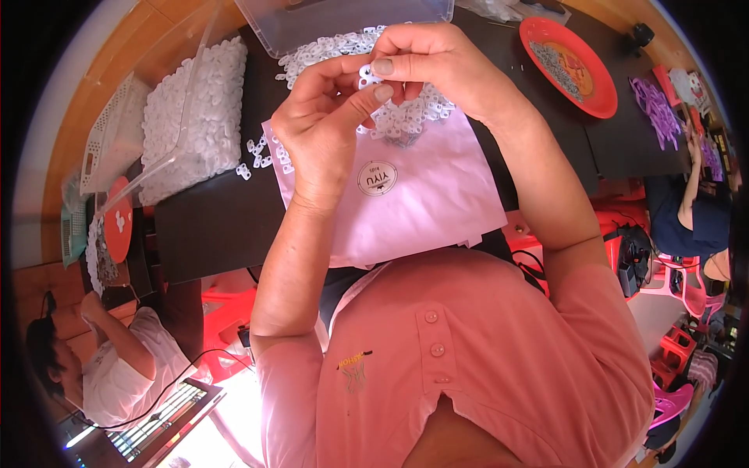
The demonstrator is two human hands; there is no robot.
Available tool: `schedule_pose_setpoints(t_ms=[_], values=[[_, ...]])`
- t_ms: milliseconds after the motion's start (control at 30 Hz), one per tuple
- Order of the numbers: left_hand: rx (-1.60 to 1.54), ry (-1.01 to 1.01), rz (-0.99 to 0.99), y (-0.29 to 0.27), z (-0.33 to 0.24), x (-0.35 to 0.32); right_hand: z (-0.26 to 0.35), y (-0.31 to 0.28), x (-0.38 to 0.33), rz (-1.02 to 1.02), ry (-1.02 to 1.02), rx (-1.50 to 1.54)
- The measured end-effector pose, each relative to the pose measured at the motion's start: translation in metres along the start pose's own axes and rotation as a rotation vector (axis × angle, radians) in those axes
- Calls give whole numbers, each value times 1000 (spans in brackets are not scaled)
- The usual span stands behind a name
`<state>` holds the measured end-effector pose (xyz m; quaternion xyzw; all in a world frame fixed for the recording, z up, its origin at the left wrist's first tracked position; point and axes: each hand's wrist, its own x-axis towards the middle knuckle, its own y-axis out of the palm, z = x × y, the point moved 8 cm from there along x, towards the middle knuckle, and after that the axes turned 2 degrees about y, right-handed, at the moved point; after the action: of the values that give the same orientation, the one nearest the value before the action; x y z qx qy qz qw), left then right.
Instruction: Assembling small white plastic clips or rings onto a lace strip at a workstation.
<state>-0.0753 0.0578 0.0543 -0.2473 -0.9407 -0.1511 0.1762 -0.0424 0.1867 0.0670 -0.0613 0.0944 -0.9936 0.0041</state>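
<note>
Raised over the dark table, both hands meet at a small white plastic piece (366,76) with dark holes or spots on it. My left hand (320,117) pinches it between thumb and fingers from one side. From the other side my right hand (437,62) presses its thumb and fingers on it, partly covering it. Below and behind the hands lies a loose heap of similar white pieces (421,113), partly on a pink cloth bag (437,204) spread at the table edge. A small patch of grey bits (401,141) rests on the bag beside the heap.
A transparent bin full of white pieces (195,109) stands at the left. At the back is another transparent container (343,27). An orange-red plate (599,86) of small metallic bits sits at right, with purple strips (655,109) beyond. Other people work at both sides.
</note>
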Motion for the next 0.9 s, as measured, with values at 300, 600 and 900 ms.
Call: schedule_pose_setpoints(t_ms=[300, 600, 900], values=[[-4, 95, 60, 2, -2, 1, -2, 0, -1, 45, 10, 6], [14, 137, 67, 2, -4, -4, -4, 2, -2, 121, 40, 21], [-31, 91, 87, 3, -2, -5, -6, 5, -5, 152, 55, 107]])
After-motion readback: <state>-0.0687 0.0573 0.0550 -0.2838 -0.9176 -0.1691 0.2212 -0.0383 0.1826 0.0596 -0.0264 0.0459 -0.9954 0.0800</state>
